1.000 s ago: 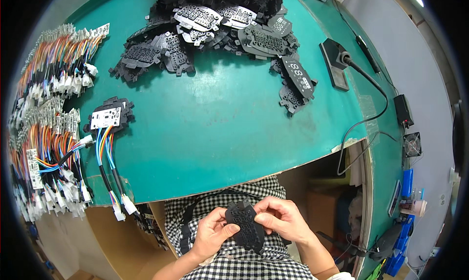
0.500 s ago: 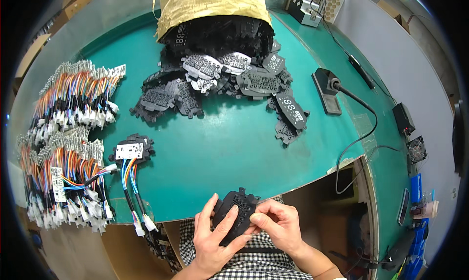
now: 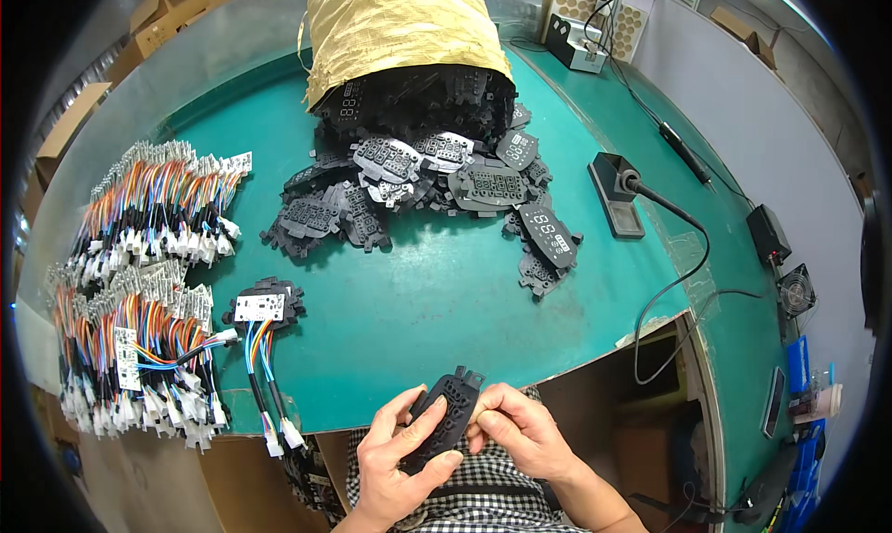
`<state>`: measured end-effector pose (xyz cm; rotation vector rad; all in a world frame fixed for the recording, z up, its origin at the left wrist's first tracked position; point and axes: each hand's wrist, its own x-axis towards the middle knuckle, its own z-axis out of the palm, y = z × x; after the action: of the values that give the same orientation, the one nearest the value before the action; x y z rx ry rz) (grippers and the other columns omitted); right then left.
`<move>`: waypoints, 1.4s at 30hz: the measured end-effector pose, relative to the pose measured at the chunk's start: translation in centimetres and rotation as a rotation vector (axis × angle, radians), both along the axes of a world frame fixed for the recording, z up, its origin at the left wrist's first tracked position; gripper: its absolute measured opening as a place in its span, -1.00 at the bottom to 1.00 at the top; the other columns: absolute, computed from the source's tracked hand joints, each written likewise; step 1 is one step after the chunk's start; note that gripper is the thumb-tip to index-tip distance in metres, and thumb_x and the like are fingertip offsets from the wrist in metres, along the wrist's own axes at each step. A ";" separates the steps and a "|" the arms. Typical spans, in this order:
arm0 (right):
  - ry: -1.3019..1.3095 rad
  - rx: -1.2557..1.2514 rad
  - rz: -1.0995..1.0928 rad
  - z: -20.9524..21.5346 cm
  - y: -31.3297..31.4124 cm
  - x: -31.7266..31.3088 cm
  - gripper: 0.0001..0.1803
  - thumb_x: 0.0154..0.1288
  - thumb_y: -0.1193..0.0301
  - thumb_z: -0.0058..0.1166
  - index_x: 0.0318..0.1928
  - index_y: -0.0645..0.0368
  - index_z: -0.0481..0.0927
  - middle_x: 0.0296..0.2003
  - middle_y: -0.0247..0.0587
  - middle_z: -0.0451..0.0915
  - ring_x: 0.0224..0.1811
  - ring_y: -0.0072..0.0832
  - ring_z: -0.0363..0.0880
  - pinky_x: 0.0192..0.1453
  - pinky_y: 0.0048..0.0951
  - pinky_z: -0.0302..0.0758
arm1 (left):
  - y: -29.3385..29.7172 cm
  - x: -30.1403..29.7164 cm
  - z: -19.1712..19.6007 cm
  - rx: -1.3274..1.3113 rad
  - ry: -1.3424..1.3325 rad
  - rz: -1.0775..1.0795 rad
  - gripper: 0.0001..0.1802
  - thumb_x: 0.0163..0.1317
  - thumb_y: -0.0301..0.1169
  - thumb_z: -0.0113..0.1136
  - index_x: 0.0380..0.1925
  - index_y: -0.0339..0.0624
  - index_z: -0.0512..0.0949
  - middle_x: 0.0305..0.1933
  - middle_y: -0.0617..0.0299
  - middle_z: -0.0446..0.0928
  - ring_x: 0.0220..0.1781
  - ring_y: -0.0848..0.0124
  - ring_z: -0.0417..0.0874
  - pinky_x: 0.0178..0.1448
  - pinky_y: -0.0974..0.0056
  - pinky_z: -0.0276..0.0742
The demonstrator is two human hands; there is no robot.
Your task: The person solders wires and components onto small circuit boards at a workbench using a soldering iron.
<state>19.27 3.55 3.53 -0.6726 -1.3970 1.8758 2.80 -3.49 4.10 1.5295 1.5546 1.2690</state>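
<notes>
Green bench (image 3: 437, 291), curved by the lens, filling the centre of the frame. Top centre: a yellow sack (image 3: 400, 22) lying on its side, its open mouth toward the viewer. Black panels (image 3: 418, 175) spill from it into a heap at upper centre, a few strays reaching right of centre. Left edge: bundles of coloured wire harnesses (image 3: 139, 282) with white connectors, in rows. Just right of them, lower left: a single panel with a white board (image 3: 263, 305), its wires trailing over the bench's near edge. Upper right: a soldering stand (image 3: 618, 194) and its black cable (image 3: 683, 263).
</notes>
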 end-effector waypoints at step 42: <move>0.256 -0.102 -0.890 -1.3 21.5 13.7 -0.76 0.12 0.40 0.17 -0.20 0.15 0.46 -0.43 -0.35 0.52 -0.38 -0.57 0.53 -0.38 -0.55 0.47 | 7.2 -4.8 -0.3 0.125 0.719 -0.138 -0.46 -0.10 -0.21 0.17 -0.01 -0.01 0.48 0.12 -0.05 0.31 0.15 -0.02 0.24 0.22 -0.04 0.12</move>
<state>32.94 25.06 2.21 -0.8788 -0.6562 1.2511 -2.02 3.71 3.77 2.2945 1.7576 0.7766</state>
